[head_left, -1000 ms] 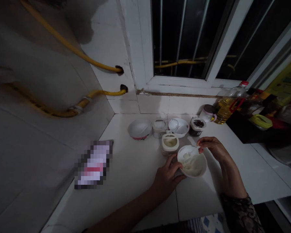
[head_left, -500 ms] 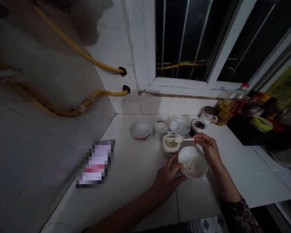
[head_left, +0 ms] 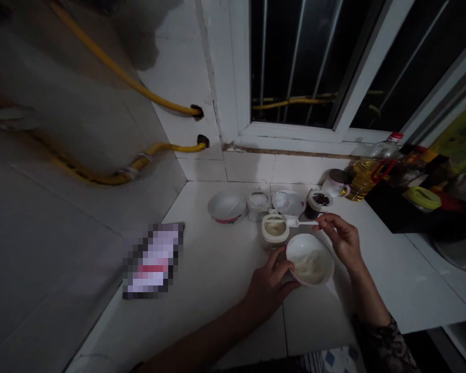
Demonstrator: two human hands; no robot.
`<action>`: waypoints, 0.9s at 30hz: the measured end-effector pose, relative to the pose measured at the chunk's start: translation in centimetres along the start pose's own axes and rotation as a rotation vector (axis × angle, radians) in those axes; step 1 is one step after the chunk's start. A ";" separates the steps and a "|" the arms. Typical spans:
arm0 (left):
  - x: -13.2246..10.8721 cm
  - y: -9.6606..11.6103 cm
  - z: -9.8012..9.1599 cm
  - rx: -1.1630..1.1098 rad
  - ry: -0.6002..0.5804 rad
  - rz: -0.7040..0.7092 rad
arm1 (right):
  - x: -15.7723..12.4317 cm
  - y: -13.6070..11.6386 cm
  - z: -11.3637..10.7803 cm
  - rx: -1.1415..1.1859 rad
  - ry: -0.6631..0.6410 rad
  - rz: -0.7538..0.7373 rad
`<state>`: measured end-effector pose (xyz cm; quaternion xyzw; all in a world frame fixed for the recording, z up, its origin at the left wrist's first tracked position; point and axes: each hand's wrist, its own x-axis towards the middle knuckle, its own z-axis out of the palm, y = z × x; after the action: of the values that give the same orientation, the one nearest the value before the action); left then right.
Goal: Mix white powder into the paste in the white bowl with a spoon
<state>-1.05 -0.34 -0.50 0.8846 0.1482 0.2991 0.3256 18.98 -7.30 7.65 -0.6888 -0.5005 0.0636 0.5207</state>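
Note:
My left hand (head_left: 274, 274) grips the left rim of a white bowl (head_left: 299, 246), tilted a little, with a pale, stringy whitish mass inside. Between thumb and fingers of my right hand (head_left: 341, 238) is the handle of a small white spoon (head_left: 295, 221). Its scoop end is at the right edge of an open seasoning jar (head_left: 275, 239) with a cream rim and pale grainy contents. What lies in the scoop is too small to make out. Behind stand another jar with white contents (head_left: 258, 206) and a jar with dark red contents (head_left: 317, 203).
A wide bowl (head_left: 227, 208) and a smaller dish (head_left: 295, 203) stand at the back by the wall. Right of them are a lidded mug (head_left: 334, 183), an oil bottle (head_left: 364, 176) and a black box (head_left: 390, 210). A blurred-out packet (head_left: 155, 261) lies on the left of the counter.
My right hand has drawn the spoon slightly to the right, so its scoop is farther from the middle of the seasoning jar. My left hand still holds the bowl in place.

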 end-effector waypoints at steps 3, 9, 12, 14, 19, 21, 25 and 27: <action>0.0 0.1 -0.2 0.010 -0.006 -0.010 | 0.5 0.5 -1.8 0.059 -0.135 0.237; 0.0 0.1 -0.2 -0.007 0.002 -0.004 | 0.6 0.7 -2.9 -0.247 -0.390 0.176; 0.0 0.1 -0.1 -0.003 0.011 0.007 | 0.2 0.0 -2.1 -0.298 -0.461 0.116; 0.1 0.1 -0.1 0.003 0.020 0.016 | 0.0 -0.5 -1.5 -0.252 -0.484 0.113; 0.2 0.3 -0.3 0.000 0.019 0.011 | -0.1 -0.2 -0.4 -0.075 -0.519 0.191; 0.1 0.3 -0.3 0.006 0.016 0.005 | 0.0 0.2 -0.4 0.036 -0.504 0.285; 0.1 0.3 -0.3 0.004 0.001 0.003 | 0.5 0.6 -0.9 0.202 -0.432 0.448; 0.0 0.3 -0.3 0.006 -0.001 0.002 | 0.8 0.5 -1.2 0.233 -0.399 0.480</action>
<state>-1.16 -0.41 -0.13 0.8859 0.1481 0.2984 0.3229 20.40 -7.49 8.13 -0.6968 -0.4055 0.3747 0.4578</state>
